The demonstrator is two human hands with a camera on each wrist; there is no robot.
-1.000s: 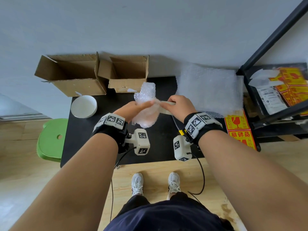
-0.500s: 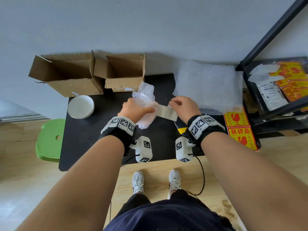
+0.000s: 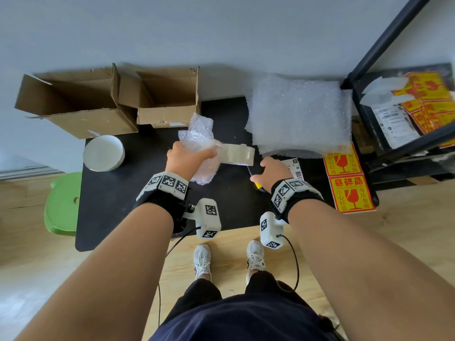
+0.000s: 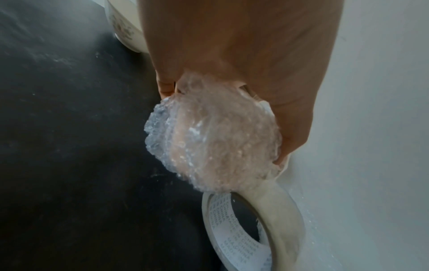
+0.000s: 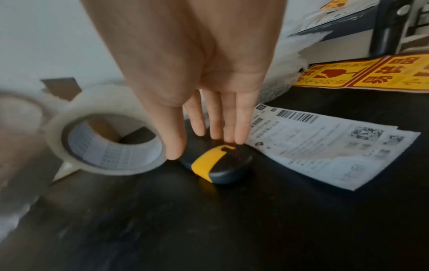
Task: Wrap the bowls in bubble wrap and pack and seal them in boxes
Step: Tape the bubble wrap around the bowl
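My left hand [image 3: 190, 157] grips a bowl bundled in bubble wrap [image 3: 199, 143] above the black table [image 3: 118, 198]. A strip of clear tape runs from the bundle to the tape roll [image 3: 237, 155], which stands on edge just right of it, untouched by either hand. In the left wrist view the bundle [image 4: 213, 139] fills my palm, with the roll [image 4: 274, 229] right below it. My right hand [image 5: 204, 144] reaches down with straight fingers, and its fingertips touch a black and yellow utility knife [image 5: 218, 165] on the table. A bare white bowl [image 3: 103, 153] sits at the table's left.
Two open cardboard boxes [image 3: 73, 104] [image 3: 162, 99] stand at the back left. A stack of bubble wrap sheets [image 3: 298, 114] lies at the back right, with a shipping label [image 5: 325, 146] and fragile stickers [image 3: 344, 183] beside it. A black shelf [image 3: 394, 94] is right, a green stool [image 3: 61, 205] left.
My right hand has let go of the tape roll and dropped right and nearer to the knife. The roll now stays joined to the bundle by its strip. My left hand keeps its hold.
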